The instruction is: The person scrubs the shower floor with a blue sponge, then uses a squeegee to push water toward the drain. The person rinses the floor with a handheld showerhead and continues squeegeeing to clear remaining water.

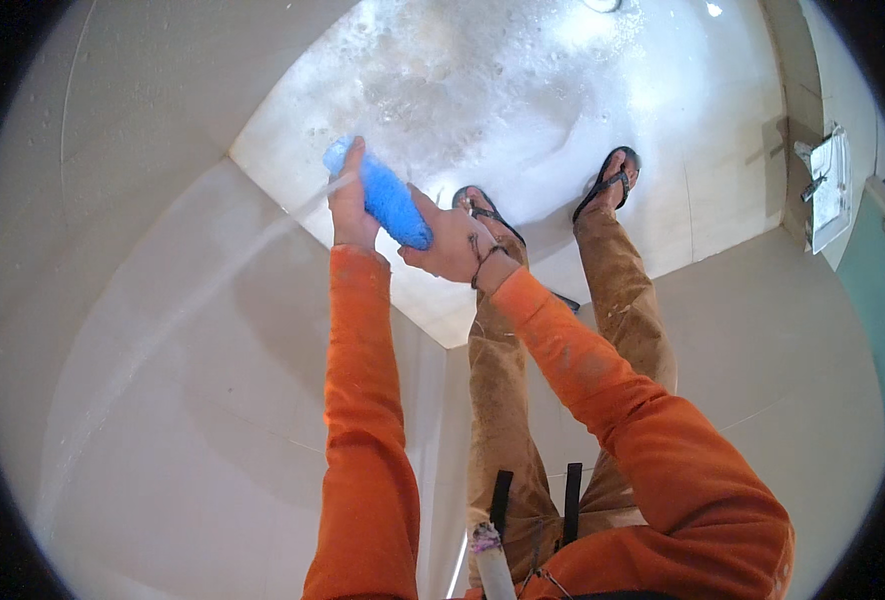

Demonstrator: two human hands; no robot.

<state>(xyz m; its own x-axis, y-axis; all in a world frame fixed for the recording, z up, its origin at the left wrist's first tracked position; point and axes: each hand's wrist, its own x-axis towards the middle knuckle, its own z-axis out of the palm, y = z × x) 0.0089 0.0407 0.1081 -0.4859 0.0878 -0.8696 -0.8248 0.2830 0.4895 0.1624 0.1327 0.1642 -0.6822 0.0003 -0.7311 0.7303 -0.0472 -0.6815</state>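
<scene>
A fuzzy blue scrubbing pad point(395, 205) is held up in front of me, slanting from upper left to lower right. My left hand point(353, 210) is closed around its upper left part, the thumb lying along it. On its lower right end my right hand point(453, 240) is closed, with a dark cord around the wrist. A thin jet of water point(308, 208) runs from the lower left up to the pad by my left hand. Below both hands the pale tiled floor point(703, 190) is wet and partly spread with foamy suds point(443, 70).
My feet, in black flip-flops point(608, 180), stand on the wet floor. Pale walls point(203, 330) meet the floor at left and near me. A glossy fixture point(831, 190) hangs at right, beside a greenish panel point(868, 260). A whitish rod point(493, 560) shows at my waist.
</scene>
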